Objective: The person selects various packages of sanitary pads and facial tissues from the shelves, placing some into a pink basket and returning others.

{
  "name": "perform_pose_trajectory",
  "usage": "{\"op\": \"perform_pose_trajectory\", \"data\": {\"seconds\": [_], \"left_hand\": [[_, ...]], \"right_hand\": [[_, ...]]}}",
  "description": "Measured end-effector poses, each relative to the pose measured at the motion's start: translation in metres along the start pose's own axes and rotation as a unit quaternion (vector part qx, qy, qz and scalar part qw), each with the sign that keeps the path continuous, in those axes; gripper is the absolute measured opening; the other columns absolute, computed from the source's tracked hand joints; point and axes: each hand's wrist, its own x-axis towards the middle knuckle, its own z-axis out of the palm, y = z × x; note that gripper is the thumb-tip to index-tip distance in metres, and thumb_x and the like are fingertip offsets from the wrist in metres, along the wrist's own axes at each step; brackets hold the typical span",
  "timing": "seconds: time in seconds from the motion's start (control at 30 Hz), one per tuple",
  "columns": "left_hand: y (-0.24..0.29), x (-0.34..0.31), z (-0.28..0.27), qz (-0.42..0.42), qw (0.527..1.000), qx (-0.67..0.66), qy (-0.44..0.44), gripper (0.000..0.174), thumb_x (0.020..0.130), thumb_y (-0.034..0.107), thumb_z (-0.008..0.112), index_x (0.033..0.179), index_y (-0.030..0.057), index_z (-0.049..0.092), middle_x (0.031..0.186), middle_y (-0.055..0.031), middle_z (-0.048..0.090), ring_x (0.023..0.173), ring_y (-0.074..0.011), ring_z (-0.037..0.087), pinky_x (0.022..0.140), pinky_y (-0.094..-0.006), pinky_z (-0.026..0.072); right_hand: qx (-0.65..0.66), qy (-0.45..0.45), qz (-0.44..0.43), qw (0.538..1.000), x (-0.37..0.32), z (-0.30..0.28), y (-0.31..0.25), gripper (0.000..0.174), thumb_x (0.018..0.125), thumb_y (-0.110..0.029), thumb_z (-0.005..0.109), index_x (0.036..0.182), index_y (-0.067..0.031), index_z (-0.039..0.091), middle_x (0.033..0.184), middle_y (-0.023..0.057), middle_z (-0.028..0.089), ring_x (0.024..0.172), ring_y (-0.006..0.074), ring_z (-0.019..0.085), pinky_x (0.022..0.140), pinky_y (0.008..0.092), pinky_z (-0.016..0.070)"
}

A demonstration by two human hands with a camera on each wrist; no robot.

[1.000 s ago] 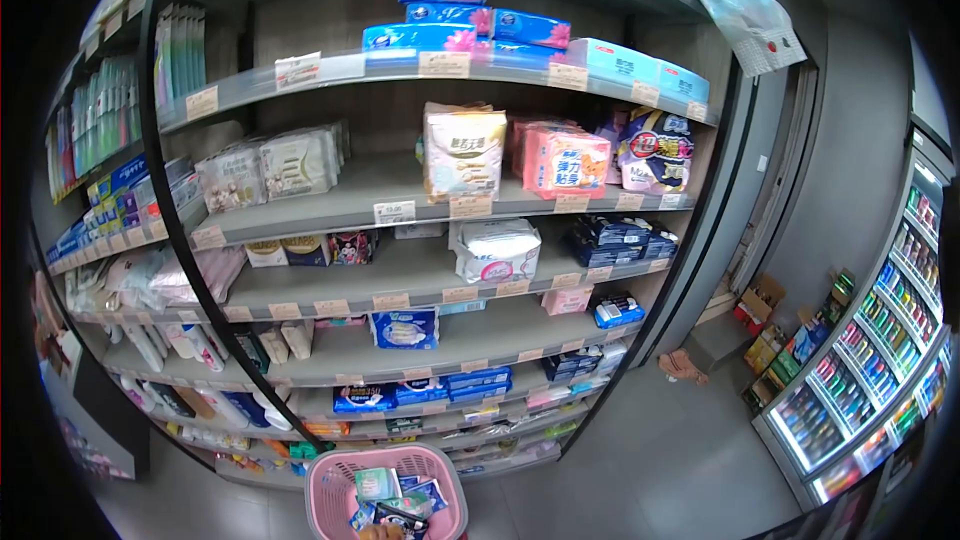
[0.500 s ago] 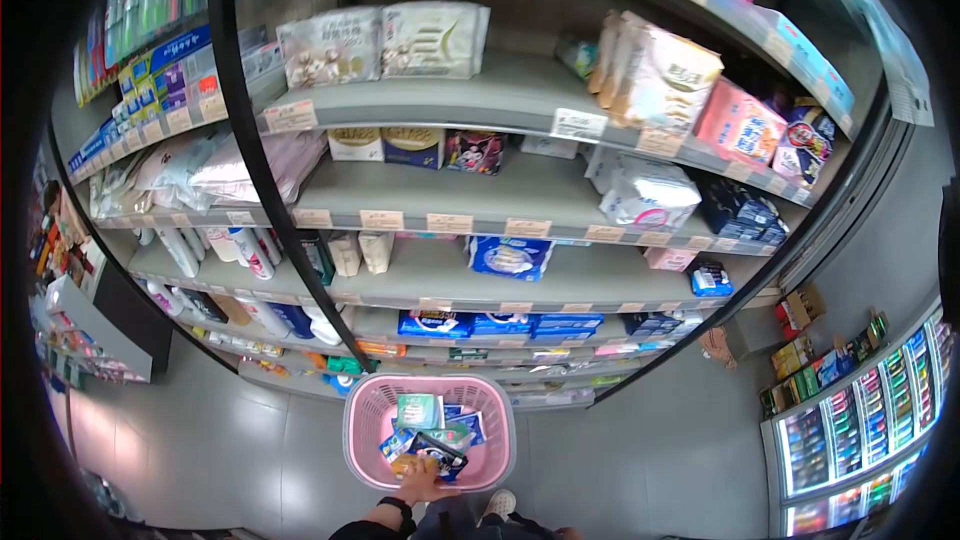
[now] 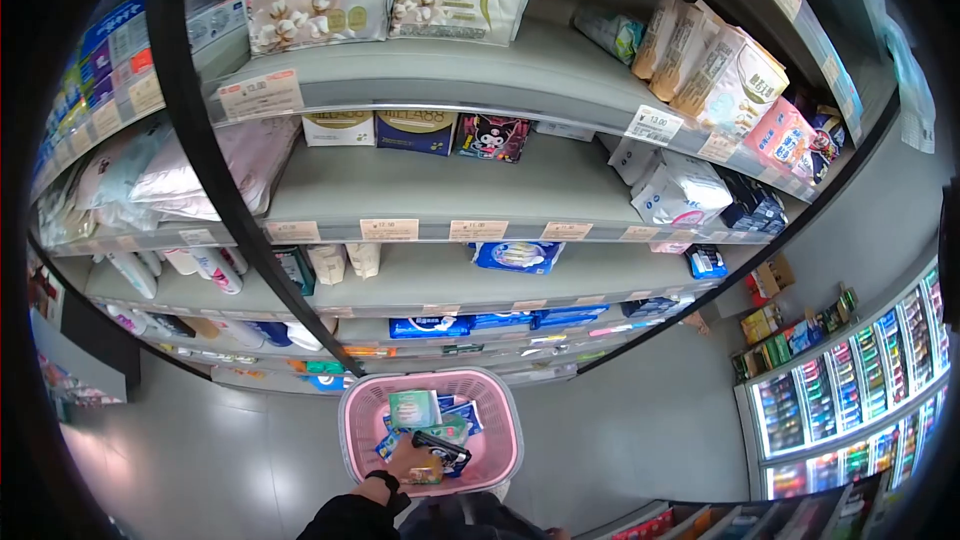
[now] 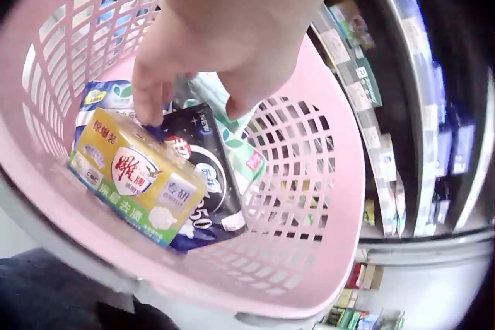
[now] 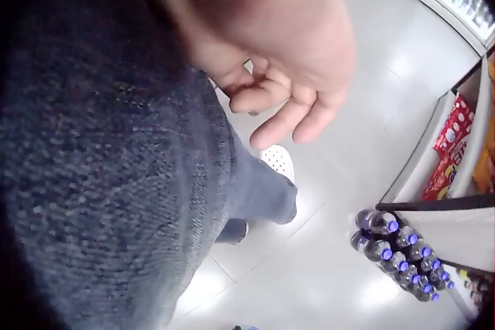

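Note:
In the head view my left hand (image 3: 402, 458) reaches into a pink shopping basket (image 3: 350, 420). Seen from the left wrist, the left hand (image 4: 209, 59) points down with its thumb spread away from the fingers. Its fingertips touch the top corner of a dark sanitary pad packet (image 4: 205, 167), beside a yellow-and-green soap box (image 4: 139, 179) that leans against the packet. Green-and-white and blue packets lie under and behind them. The right hand (image 5: 286, 59) hangs beside the denim-clad leg (image 5: 116, 152), fingers loosely curled, holding nothing.
A shelf unit (image 3: 430, 215) with pad packs and price tags stands in front. To the right are a lit drinks fridge (image 3: 850, 380) and boxes along the wall. Several dark bottles with purple caps (image 5: 402, 260) stand on the floor by a snack shelf (image 5: 441, 191).
The head view has tipped down and moved closer to the shelves, bringing the basket fully into sight. Inside it, the left hand has shifted left and further in over the dark packet.

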Motion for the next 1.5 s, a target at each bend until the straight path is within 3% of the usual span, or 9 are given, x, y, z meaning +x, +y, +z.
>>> {"op": "perform_pose_trajectory", "data": {"seconds": [0.13, 0.4, 0.57, 0.77, 0.87, 1.13, 1.23, 1.33, 1.5], "left_hand": [[-0.013, 0.035, -0.013, -0.174, 0.967, 0.031, 0.186, 0.075, 0.07, 0.03, 0.076, 0.123, -0.0099, 0.043, 0.112, -0.0276, 0.06, 0.106, -0.0396, 0.059, 0.09, -0.0423, 0.0473], [-0.019, 0.065, -0.027, -0.13, 0.981, -0.018, 0.143, 0.101, 0.062, 0.026, 0.085, 0.134, -0.0125, 0.025, 0.119, -0.0209, 0.057, 0.108, -0.0289, 0.058, 0.091, -0.0364, 0.0472], [-0.036, 0.077, -0.031, -0.214, 0.971, -0.066, 0.08, 0.071, 0.069, 0.03, 0.08, 0.119, -0.0085, 0.048, 0.098, -0.0137, 0.063, 0.084, -0.0224, 0.061, 0.071, -0.0347, 0.0497], [-0.055, 0.073, -0.037, -0.206, 0.967, -0.145, 0.034, 0.041, 0.082, 0.03, 0.071, 0.109, 0.0002, 0.06, 0.085, -0.0067, 0.059, 0.07, -0.0218, 0.058, 0.061, -0.0324, 0.0491], [-0.063, 0.067, -0.033, 0.087, 0.994, -0.034, 0.063, 0.037, 0.085, 0.021, 0.069, 0.113, -0.0005, 0.058, 0.083, -0.0079, 0.06, 0.075, -0.0246, 0.062, 0.063, -0.0339, 0.052], [-0.028, 0.084, -0.02, -0.263, 0.902, -0.315, 0.131, 0.023, 0.087, 0.016, 0.066, 0.101, -0.0015, 0.06, 0.086, -0.0116, 0.064, 0.069, -0.0217, 0.064, 0.054, -0.0287, 0.0534], [-0.077, 0.098, -0.014, -0.06, 0.989, -0.092, 0.102, 0.019, 0.09, 0.012, 0.063, 0.098, -0.0045, 0.059, 0.084, -0.0132, 0.064, 0.072, -0.02, 0.066, 0.058, -0.03, 0.0554], [-0.025, 0.096, -0.007, -0.26, 0.904, -0.258, 0.219, 0.016, 0.086, 0.009, 0.067, 0.091, -0.0041, 0.059, 0.081, -0.0158, 0.064, 0.063, -0.0219, 0.065, 0.048, -0.0321, 0.0527], [0.002, 0.086, 0.009, -0.185, 0.917, -0.165, 0.314, 0.011, 0.079, 0.003, 0.071, 0.078, -0.0012, 0.06, 0.066, -0.0112, 0.062, 0.053, -0.0214, 0.062, 0.043, -0.0323, 0.05]], "right_hand": [[-0.063, 0.003, 0.027, 0.998, -0.017, 0.027, 0.028, 0.033, 0.088, -0.032, 0.061, 0.098, -0.001, 0.066, 0.09, 0.011, 0.067, 0.086, 0.0219, 0.06, 0.074, 0.0359, 0.0479], [-0.011, 0.047, 0.095, 0.994, -0.032, 0.067, 0.075, 0.034, 0.085, -0.035, 0.061, 0.1, -0.0055, 0.067, 0.096, 0.0151, 0.067, 0.091, 0.0291, 0.063, 0.077, 0.0379, 0.0492], [-0.018, 0.066, 0.113, 0.991, -0.008, 0.126, 0.191, 0.037, 0.082, -0.04, 0.061, 0.1, -0.0083, 0.067, 0.1, 0.0185, 0.068, 0.095, 0.0349, 0.065, 0.08, 0.0401, 0.05], [-0.105, 0.026, 0.02, 0.994, -0.028, 0.061, 0.09, 0.04, 0.081, -0.043, 0.063, 0.095, -0.006, 0.066, 0.099, 0.018, 0.068, 0.095, 0.0346, 0.065, 0.079, 0.043, 0.0501], [-0.016, 0.047, 0.129, 0.99, -0.02, 0.041, 0.062, 0.044, 0.08, -0.046, 0.063, 0.101, -0.0072, 0.066, 0.102, 0.0197, 0.067, 0.098, 0.0354, 0.064, 0.081, 0.0434, 0.0497], [-0.048, 0.016, 0.068, 0.996, 0.005, -0.002, 0.057, 0.047, 0.082, -0.045, 0.057, 0.108, -0.0071, 0.066, 0.105, 0.0193, 0.067, 0.104, 0.0387, 0.06, 0.088, 0.0435, 0.0473], [-0.027, 0.036, 0.094, 0.995, 0.0, -0.019, 0.043, 0.045, 0.082, -0.044, 0.055, 0.106, -0.0081, 0.067, 0.104, 0.0185, 0.067, 0.103, 0.0372, 0.061, 0.088, 0.0428, 0.0473], [-0.002, 0.017, 0.095, 0.995, 0.002, -0.032, 0.042, 0.042, 0.082, -0.042, 0.055, 0.103, -0.009, 0.068, 0.103, 0.0179, 0.068, 0.103, 0.0355, 0.062, 0.088, 0.0422, 0.0471], [0.012, 0.045, 0.105, 0.993, 0.018, -0.041, 0.04, 0.04, 0.081, -0.042, 0.056, 0.101, -0.0106, 0.07, 0.101, 0.0158, 0.069, 0.101, 0.0345, 0.063, 0.089, 0.0408, 0.0474]]}}
